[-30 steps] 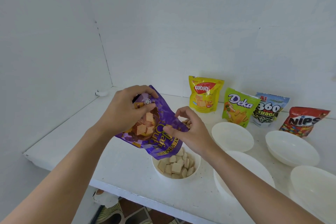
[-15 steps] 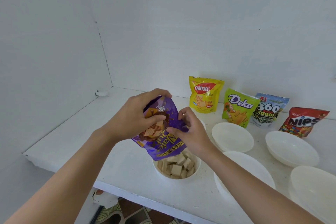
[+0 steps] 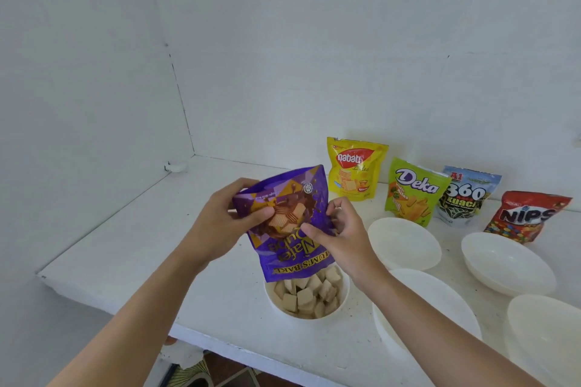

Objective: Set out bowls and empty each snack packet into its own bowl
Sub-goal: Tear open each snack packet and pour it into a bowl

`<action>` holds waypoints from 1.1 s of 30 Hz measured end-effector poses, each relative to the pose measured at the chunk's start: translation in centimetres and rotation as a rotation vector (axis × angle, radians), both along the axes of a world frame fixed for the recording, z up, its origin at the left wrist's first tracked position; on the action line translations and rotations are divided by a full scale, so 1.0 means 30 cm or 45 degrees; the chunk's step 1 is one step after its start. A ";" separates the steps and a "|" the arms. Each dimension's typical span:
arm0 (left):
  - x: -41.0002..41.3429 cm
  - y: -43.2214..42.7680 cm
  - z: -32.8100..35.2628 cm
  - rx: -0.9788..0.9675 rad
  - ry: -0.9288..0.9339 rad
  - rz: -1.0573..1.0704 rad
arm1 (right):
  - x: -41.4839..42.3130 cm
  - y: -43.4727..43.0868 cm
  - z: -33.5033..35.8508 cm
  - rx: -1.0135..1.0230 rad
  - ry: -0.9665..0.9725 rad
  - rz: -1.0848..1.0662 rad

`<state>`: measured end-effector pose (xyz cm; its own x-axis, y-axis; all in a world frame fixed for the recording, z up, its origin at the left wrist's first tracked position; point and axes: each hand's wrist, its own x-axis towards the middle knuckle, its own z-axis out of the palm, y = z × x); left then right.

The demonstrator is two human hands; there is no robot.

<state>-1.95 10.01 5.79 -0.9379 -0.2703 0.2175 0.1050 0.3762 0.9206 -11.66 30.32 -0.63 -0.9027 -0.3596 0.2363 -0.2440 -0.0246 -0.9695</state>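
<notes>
- So, one snack looks nearly done: left hand (image 3: 220, 223) and right hand (image 3: 342, 236) pinch the upturned purple packet (image 3: 289, 242) between them.
- Directly beneath the grip, the filled bowl (image 3: 270, 298) holds wafer pieces (image 3: 306, 295).
- Right of the grip, four empty bowls (image 3: 404, 242) wait; the four packets (image 3: 412, 192) beyond look unopened.

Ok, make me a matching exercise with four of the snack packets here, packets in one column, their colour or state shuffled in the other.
Column one:
1. purple Mum's Bake packet
2. Nabati packet
3. Deka packet
4. Nips packet

Column two:
A. red, farthest right
B. upside down over the bowl of wafer pieces
C. yellow
D. green

Pairs: 1-B, 2-C, 3-D, 4-A.
</notes>
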 end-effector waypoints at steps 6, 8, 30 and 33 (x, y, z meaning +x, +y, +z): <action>-0.024 0.009 0.005 -0.028 0.012 -0.022 | -0.006 -0.003 0.008 -0.013 0.045 -0.043; -0.028 0.010 0.031 -0.086 0.058 -0.035 | -0.011 -0.006 0.025 -0.055 0.063 -0.049; -0.018 0.050 0.024 -0.405 0.031 0.127 | -0.016 0.020 0.006 0.263 0.186 -0.031; -0.010 0.049 -0.001 -0.232 0.060 0.145 | -0.020 0.048 -0.020 0.149 0.020 -0.079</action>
<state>-2.26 11.48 5.76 -0.8912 -0.3264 0.3149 0.0933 0.5476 0.8315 -12.26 31.75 -1.24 -0.9206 -0.3293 0.2100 -0.2564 0.1038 -0.9610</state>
